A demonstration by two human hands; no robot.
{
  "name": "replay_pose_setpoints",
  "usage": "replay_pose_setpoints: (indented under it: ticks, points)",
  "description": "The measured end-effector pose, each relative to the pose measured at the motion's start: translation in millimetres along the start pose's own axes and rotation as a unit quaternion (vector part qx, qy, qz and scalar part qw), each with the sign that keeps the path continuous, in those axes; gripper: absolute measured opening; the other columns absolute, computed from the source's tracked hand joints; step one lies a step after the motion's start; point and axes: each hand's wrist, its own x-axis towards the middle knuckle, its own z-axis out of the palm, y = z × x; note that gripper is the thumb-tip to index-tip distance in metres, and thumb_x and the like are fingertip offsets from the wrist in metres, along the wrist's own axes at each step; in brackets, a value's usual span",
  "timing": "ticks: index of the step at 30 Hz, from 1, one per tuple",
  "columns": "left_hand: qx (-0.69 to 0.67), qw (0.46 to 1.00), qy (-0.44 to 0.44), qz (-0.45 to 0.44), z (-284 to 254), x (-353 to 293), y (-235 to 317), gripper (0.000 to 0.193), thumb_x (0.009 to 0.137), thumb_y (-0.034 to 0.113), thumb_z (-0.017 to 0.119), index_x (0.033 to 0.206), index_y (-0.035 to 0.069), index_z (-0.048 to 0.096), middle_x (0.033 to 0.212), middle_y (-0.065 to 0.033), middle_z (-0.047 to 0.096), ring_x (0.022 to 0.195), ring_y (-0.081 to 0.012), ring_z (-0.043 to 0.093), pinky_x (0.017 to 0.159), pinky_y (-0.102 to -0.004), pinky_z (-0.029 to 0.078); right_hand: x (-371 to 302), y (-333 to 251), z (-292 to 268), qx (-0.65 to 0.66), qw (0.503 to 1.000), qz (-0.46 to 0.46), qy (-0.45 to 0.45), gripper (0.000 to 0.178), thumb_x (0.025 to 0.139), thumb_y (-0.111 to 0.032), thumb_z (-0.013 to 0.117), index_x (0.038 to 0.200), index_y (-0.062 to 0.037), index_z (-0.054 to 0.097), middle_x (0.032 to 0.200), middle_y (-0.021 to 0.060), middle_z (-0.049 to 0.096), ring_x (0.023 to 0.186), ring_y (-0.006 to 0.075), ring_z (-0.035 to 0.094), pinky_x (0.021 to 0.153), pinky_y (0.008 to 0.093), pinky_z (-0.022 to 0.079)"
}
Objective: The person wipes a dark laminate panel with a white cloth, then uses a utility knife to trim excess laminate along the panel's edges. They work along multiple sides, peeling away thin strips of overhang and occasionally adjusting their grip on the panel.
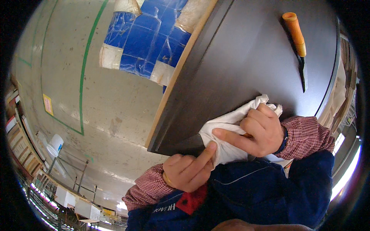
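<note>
A crumpled white cloth (227, 124) lies over the near edge of a dark brown, smooth-faced panel (246, 50). My right hand (262, 133) is closed on the cloth, its index finger stretched along it toward the left. Just left of that, my left hand (189, 172) has its fingers curled at the cloth's lower edge, and the index finger presses on the fabric. The two index fingertips nearly meet. Farther off on the panel rests a knife (296, 36) with an orange-brown wooden handle and a narrow dark blade pointing toward me.
Left of the panel's pale edge, a blue package (142, 42) wrapped in clear film and tape sits near the floor (111, 100), which carries green lines (83, 77). A white bucket (55, 145) and racks stand at far left. Brown wrapping (339, 94) is beyond the panel's right edge.
</note>
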Motion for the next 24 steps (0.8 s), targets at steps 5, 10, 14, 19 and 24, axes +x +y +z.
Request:
replay_pose_setpoints:
  ticks: [5,10,14,19,24]
  points:
    - [-0.035,0.999,-0.009,-0.034,-10,5,7,0.007,0.078,0.008,0.061,0.073,0.008,0.058,0.108,-0.0101,0.067,0.051,-0.0085,0.040,0.046,-0.0208,0.030,-1,1,-3,-0.007,1.000,-0.014,0.022,0.045,0.069,-0.016,0.062,0.113,-0.0134,0.067,0.066,-0.0026,0.030,0.059,0.0107,0.038,0.051,0.0263,0.029]
    - [-0.032,0.997,0.052,-0.051,-7,7,7,0.004,0.075,0.005,0.058,0.073,0.008,0.057,0.108,-0.0103,0.067,0.050,-0.0105,0.042,0.045,-0.0233,0.031,4,3,-2,0.000,0.999,-0.016,0.037,0.044,0.071,-0.015,0.061,0.115,-0.0158,0.066,0.066,-0.0028,0.030,0.061,0.0109,0.038,0.053,0.0265,0.029]
    - [-0.045,0.995,0.073,-0.052,-8,0,4,0.003,0.074,0.005,0.059,0.074,0.007,0.057,0.107,-0.0093,0.068,0.052,-0.0114,0.044,0.048,-0.0243,0.032,9,5,-2,0.023,0.999,-0.025,0.027,0.044,0.071,-0.016,0.061,0.115,-0.0181,0.066,0.065,-0.0029,0.030,0.060,0.0115,0.038,0.053,0.0277,0.029]
    - [-0.083,0.992,0.088,-0.043,-11,-10,4,0.003,0.074,0.006,0.060,0.077,0.007,0.061,0.108,-0.0078,0.068,0.056,-0.0118,0.047,0.054,-0.0251,0.035,6,5,-2,0.041,0.998,-0.037,0.025,0.045,0.072,-0.015,0.063,0.116,-0.0211,0.066,0.066,-0.0029,0.034,0.060,0.0130,0.038,0.054,0.0292,0.029]
    - [-0.028,0.991,0.132,-0.014,-17,-9,10,0.010,0.072,0.006,0.060,0.081,0.008,0.064,0.107,-0.0067,0.068,0.060,-0.0134,0.052,0.056,-0.0264,0.036,3,4,1,0.090,0.996,0.001,0.028,0.045,0.075,-0.013,0.064,0.118,-0.0253,0.064,0.070,0.0002,0.039,0.064,0.0194,0.042,0.057,0.0344,0.030]
